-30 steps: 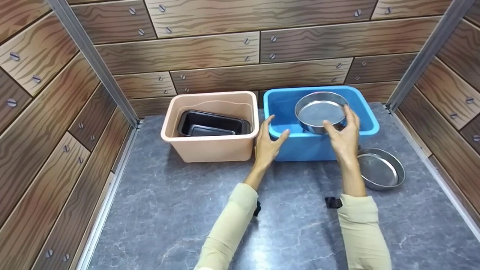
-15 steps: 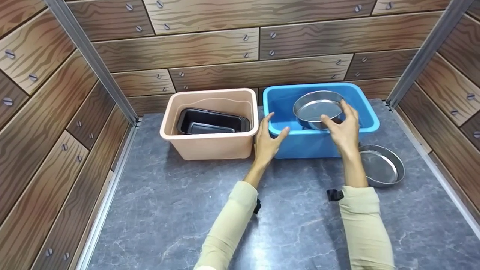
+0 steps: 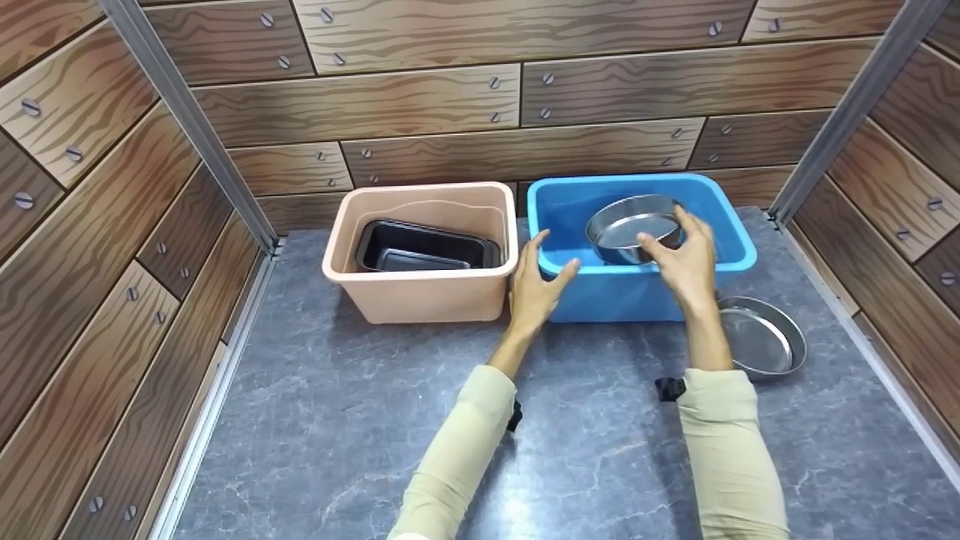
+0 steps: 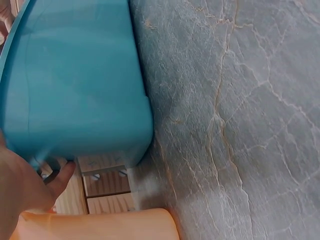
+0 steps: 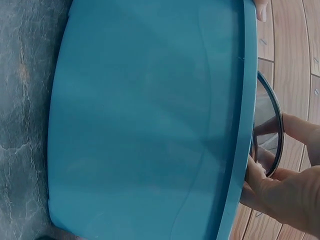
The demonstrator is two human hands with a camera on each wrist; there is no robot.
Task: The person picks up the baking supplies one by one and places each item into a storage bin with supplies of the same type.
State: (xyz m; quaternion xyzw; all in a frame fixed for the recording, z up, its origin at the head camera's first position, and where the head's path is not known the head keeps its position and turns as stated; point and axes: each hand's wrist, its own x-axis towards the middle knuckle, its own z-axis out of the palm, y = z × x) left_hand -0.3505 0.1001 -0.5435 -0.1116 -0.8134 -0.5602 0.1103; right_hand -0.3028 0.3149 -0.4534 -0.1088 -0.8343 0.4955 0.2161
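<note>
My right hand [image 3: 688, 262] grips the near right rim of a round metal cake pan [image 3: 634, 225], thumb in front and fingers at the far side. The pan tilts, partly sunk into the blue tub [image 3: 615, 296]. In the right wrist view, the tub's wall hides much of the cake pan [image 5: 267, 142]. My left hand [image 3: 534, 289] holds the tub's near left corner, thumb at the front rim and fingers round the side. In the left wrist view, one finger [image 4: 62, 179] shows beside the blue wall.
A peach tub [image 3: 427, 300] stands left of the blue one, with a black loaf pan [image 3: 427, 244] inside. A second round cake pan [image 3: 761, 337] lies on the grey marbled surface [image 3: 360, 427] at right. Wood-patterned walls [image 3: 420, 112] enclose the back and sides.
My right hand has lowered the cake pan slightly into the blue tub and shifted a little left, tilting the pan more. The left hand stays at the tub's corner.
</note>
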